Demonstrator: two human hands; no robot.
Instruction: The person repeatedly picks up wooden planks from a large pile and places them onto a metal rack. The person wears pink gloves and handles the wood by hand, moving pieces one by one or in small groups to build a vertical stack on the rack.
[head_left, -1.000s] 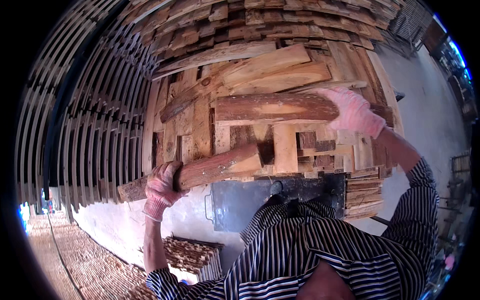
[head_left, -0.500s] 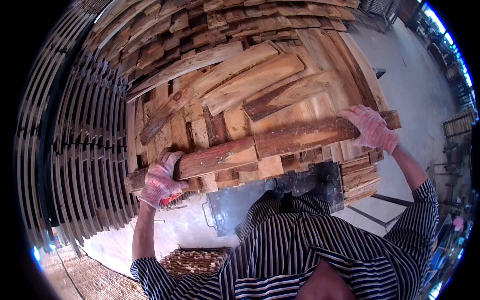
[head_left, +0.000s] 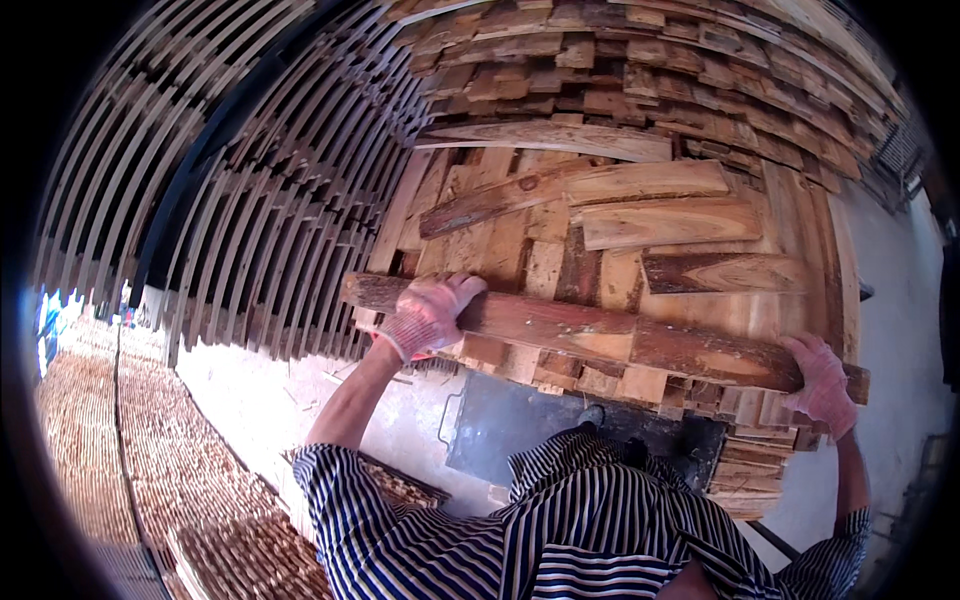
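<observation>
The left plank [head_left: 550,323] and right plank [head_left: 710,357], both bark-covered, lie end to end along the near edge of the wood stack [head_left: 545,268]. Their long axes run left to right, right ends slanting nearer the person. The left hand [head_left: 430,312] has its fingers gripping the left plank toward its outer end; the right hand's [head_left: 820,385] fingers clasp the right plank near its outer end. Loose boards [head_left: 672,222] lie behind.

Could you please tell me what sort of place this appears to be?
Probably a timber workshop or wood yard: bark-edged boards lie atop a wood pile, thin slats are stacked at left, and packed wood pieces lie lower left.
</observation>
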